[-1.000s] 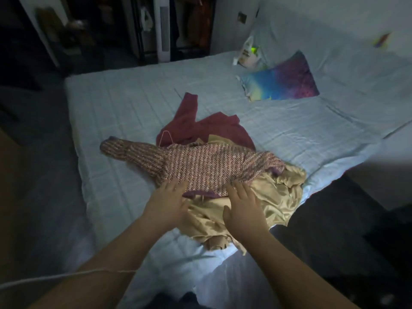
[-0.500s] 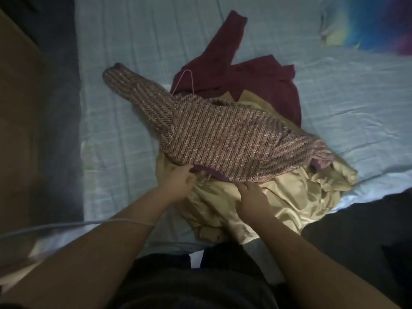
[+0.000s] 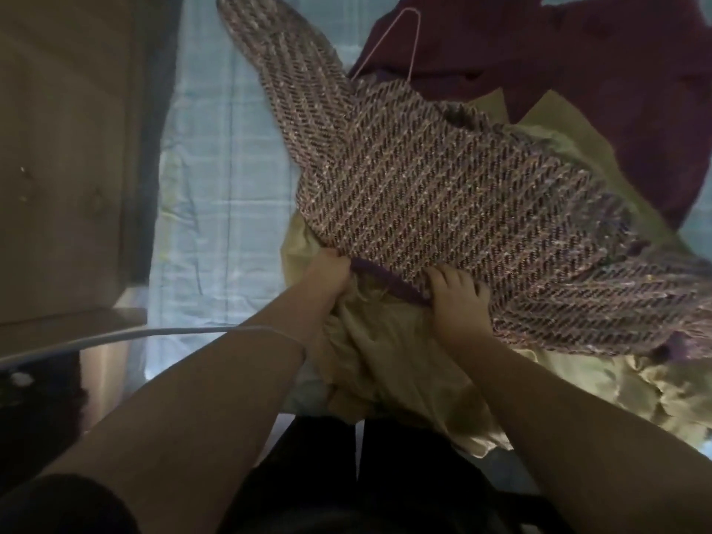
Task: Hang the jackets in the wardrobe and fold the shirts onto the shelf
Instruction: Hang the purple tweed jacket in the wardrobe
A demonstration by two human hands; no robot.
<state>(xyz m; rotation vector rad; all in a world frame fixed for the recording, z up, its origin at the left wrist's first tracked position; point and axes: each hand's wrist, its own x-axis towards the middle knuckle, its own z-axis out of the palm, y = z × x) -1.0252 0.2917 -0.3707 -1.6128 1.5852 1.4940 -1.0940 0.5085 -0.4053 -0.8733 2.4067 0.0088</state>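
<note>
Both hands now have the hem: my left hand (image 3: 327, 281) curls round the purple edge of the woven jacket (image 3: 443, 179) and my right hand (image 3: 458, 302) pinches it just beside. A second ago they lay flat on the pile, so I judge the lift is starting. The jacket lies mid-frame across a gold satin garment (image 3: 389, 364), which may drag along. A maroon garment (image 3: 601, 82) and a wire hanger (image 3: 414, 52) sit at upper right.

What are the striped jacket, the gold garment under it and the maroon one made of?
Striped jacket: looks like chunky knit or tweed, matte; raised diagonal ribs of pink and dark yarn, purple edging.
Gold garment: probably satin, glossy; soft sheen, fine crumples.
Maroon garment: smooth matte cloth; too dark to tell more.
</note>
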